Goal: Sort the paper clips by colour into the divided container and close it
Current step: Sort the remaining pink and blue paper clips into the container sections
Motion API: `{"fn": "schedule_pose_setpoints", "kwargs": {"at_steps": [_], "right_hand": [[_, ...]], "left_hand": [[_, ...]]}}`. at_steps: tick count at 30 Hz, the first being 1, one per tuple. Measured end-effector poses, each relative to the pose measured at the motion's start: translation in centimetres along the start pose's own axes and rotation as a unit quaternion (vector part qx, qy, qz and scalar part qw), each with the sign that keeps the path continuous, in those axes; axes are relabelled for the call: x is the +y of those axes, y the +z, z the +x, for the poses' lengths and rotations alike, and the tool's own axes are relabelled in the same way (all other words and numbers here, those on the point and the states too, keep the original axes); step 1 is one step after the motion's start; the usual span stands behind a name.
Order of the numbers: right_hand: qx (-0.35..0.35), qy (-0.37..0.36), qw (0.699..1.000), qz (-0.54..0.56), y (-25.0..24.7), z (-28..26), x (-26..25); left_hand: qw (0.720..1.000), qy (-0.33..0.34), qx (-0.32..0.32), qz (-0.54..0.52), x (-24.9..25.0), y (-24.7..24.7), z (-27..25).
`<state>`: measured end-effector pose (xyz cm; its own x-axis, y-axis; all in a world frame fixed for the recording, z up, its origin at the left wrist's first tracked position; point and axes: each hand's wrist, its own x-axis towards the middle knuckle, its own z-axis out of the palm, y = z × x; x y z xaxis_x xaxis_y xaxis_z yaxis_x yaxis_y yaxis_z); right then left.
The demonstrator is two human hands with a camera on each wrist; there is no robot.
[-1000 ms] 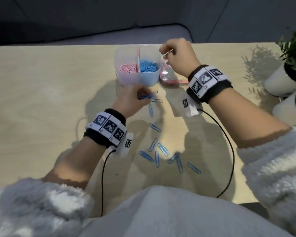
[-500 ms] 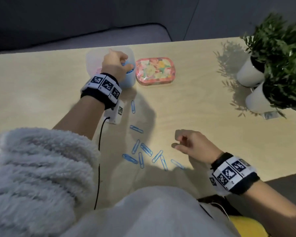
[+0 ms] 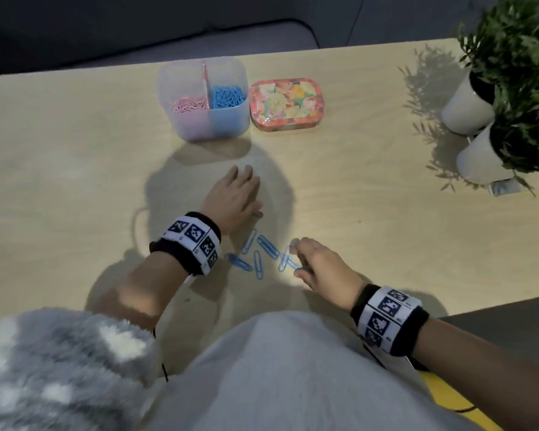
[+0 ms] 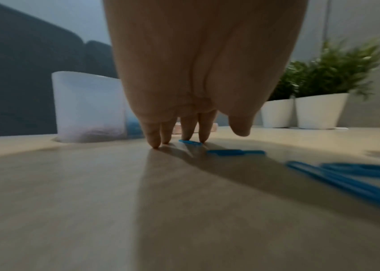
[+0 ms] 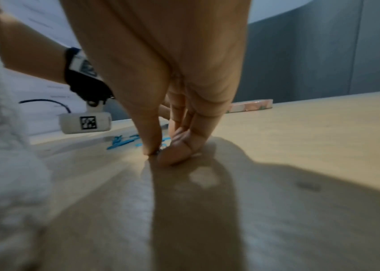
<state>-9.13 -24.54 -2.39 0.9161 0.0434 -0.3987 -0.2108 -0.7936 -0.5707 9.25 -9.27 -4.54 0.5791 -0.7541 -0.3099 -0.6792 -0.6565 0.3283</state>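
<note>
The clear divided container (image 3: 181,119) stands open at the back, with pink clips (image 3: 189,104) in its left half and blue clips (image 3: 227,96) in its right. Its floral lid (image 3: 287,102) lies flat just to the right. Several loose blue paper clips (image 3: 263,248) lie on the table near me. My left hand (image 3: 243,185) rests with straight fingers on the table above them, one clip (image 4: 190,142) lying between its fingertips. My right hand (image 3: 294,259) pinches a blue clip (image 3: 283,262) against the table between thumb and forefinger (image 5: 151,144).
Two white pots with green plants (image 3: 470,110) stand at the right edge of the wooden table (image 3: 59,166). A small silvery item (image 3: 504,186) lies beside the nearer pot. The table's near edge runs just behind my right wrist.
My left hand has come back from the container to the table beside the loose clips. My right hand has moved left onto the clips and closed thumb and forefinger on one.
</note>
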Motion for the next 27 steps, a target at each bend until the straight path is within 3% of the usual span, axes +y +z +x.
{"fn": "schedule_pose_setpoints", "kwargs": {"at_steps": [4,6,7,9,12,18,21,25,27], "right_hand": [[0.030,-0.038,0.999,0.013,-0.2,2.2,-1.3],[0.045,-0.046,0.998,0.024,-0.5,2.9,-1.4],[0.060,-0.032,0.997,0.030,-0.9,2.9,-1.3],[0.085,0.020,0.996,0.023,-1.6,2.5,-1.0],[0.055,0.072,0.996,-0.021,-1.4,1.4,-1.0],[0.038,0.031,0.997,-0.061,0.9,2.8,-3.8],[0.043,0.031,0.994,-0.096,1.4,3.6,-4.7],[0.062,0.028,0.996,-0.063,1.3,4.0,-4.7],[0.078,0.028,0.996,-0.017,0.9,4.0,-4.5]], "left_hand": [[0.998,0.062,-0.009,0.011,1.6,1.9,-3.9],[0.996,0.064,-0.014,-0.065,1.8,2.3,-6.4],[0.993,0.062,0.014,-0.104,1.7,2.2,-7.6],[0.986,0.021,0.062,-0.153,1.2,2.0,-9.6],[0.977,-0.055,0.065,-0.196,0.5,2.2,-11.3],[0.983,-0.012,0.074,-0.165,2.1,2.3,-9.2],[0.994,0.017,0.091,-0.062,2.4,1.6,-6.8],[0.998,0.057,-0.003,0.027,2.6,-0.5,-5.0],[0.996,0.091,-0.001,0.018,2.9,-0.8,-5.1]]}}
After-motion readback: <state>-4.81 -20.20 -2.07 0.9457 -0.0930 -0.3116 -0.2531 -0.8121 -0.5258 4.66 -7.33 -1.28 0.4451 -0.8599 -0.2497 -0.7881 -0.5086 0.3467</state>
